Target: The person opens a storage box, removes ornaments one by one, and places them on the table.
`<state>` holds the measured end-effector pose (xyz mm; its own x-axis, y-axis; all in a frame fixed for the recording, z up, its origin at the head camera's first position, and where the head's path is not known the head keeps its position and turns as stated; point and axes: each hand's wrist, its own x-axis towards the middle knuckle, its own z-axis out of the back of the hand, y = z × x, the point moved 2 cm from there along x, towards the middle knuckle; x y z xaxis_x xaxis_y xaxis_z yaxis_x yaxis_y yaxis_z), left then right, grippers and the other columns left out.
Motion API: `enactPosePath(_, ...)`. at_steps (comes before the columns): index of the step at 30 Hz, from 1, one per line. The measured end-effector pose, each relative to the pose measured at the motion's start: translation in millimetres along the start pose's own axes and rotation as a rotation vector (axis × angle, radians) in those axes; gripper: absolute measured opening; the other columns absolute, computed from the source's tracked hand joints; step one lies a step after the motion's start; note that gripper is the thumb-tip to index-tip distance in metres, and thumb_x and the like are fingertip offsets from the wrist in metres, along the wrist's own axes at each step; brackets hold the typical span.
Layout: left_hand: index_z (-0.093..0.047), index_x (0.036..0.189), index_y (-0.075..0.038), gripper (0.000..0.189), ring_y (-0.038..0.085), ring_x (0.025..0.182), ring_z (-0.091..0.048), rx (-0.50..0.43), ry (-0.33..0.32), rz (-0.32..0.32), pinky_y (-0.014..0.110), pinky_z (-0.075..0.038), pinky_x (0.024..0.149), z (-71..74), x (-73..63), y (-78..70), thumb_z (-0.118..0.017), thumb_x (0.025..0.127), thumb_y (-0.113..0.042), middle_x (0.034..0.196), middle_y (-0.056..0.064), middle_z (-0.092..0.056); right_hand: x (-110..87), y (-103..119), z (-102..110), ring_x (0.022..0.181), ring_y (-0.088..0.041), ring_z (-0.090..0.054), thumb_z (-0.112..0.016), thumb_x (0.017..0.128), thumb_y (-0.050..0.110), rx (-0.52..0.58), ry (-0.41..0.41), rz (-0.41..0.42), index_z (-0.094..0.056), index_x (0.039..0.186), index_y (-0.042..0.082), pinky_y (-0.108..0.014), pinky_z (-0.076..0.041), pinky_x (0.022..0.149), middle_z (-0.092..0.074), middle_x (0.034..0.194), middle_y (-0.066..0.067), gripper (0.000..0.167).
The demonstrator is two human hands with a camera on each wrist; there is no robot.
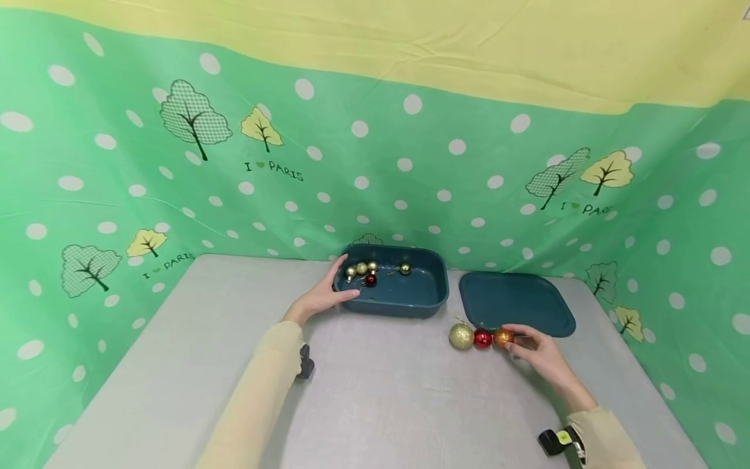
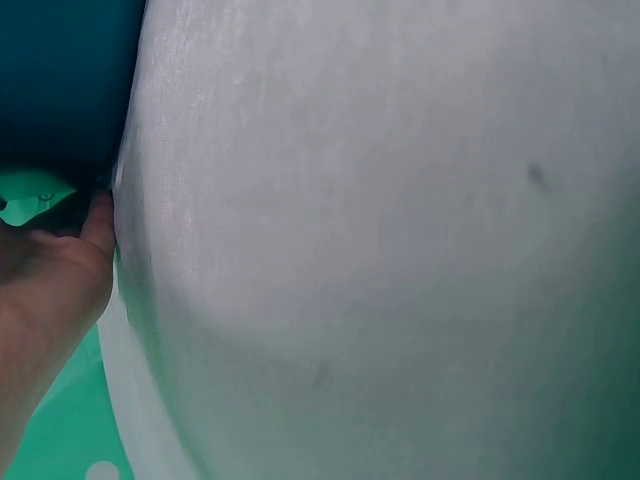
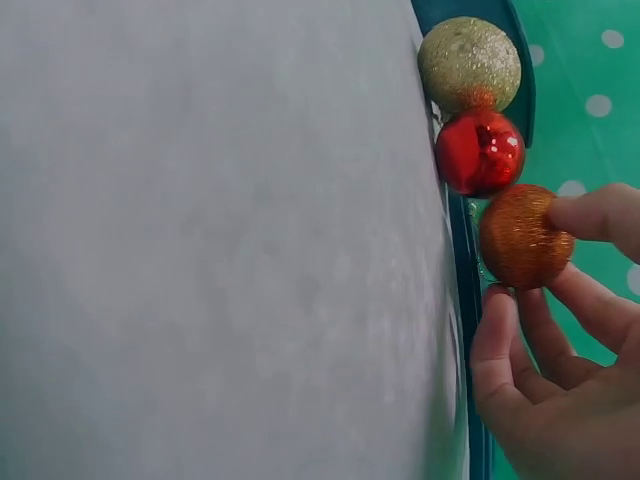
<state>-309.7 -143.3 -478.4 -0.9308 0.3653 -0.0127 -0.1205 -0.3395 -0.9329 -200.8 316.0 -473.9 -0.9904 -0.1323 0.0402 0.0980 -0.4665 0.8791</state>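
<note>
At the right, my right hand (image 1: 541, 355) pinches an orange Christmas ball (image 1: 502, 337) between thumb and fingertips. A shiny red ball (image 1: 483, 339) sits beside it, followed by a larger glittery gold ball (image 1: 461, 336), the three in a row. The right wrist view shows the orange ball (image 3: 525, 237) close against the red one (image 3: 480, 152). My left hand (image 1: 321, 296) grips the left end of a dark blue container (image 1: 404, 311), thumb at the front and fingers along the side. Inside it lie several small gold balls (image 1: 362, 268) and a small dark red one (image 1: 370, 279).
A dark blue lid (image 1: 515, 303) lies flat on the grey table (image 1: 375, 397), right of the container and just behind the row of balls. A green dotted curtain (image 1: 404, 163) hangs behind and at both sides.
</note>
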Motion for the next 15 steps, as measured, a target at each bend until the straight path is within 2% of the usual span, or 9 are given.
enactPosePath(7, 0.0, 0.157, -0.023, 0.095, 0.04, 0.143, -0.002, -0.003, 0.008, 0.028, 0.062, -0.012, 0.109, 0.6, 1.5, 1.5, -0.069, 0.091, -0.025, 0.161, 0.009, 0.007, -0.4, 0.3, -1.3, 0.098, -0.016, -0.056, -0.065, 0.093, 0.008, -0.035, 0.051, 0.008, -0.056, 0.128, -0.008, -0.027, -0.051, 0.073, -0.052, 0.128, -0.028, 0.039)
enactPosePath(15, -0.001, 0.157, -0.025, 0.096, 0.041, 0.143, -0.001, -0.013, 0.009, 0.026, 0.062, -0.012, 0.109, 1.1, 0.5, 0.1, -0.07, 0.09, -0.026, 0.161, 0.01, 0.006, 0.4, 0.3, -2.7, 0.099, -0.031, -0.058, -0.065, 0.092, 0.004, -0.067, 0.091, 0.033, -0.056, 0.126, -0.008, -0.026, -0.05, 0.072, -0.054, 0.123, -0.028, 0.038)
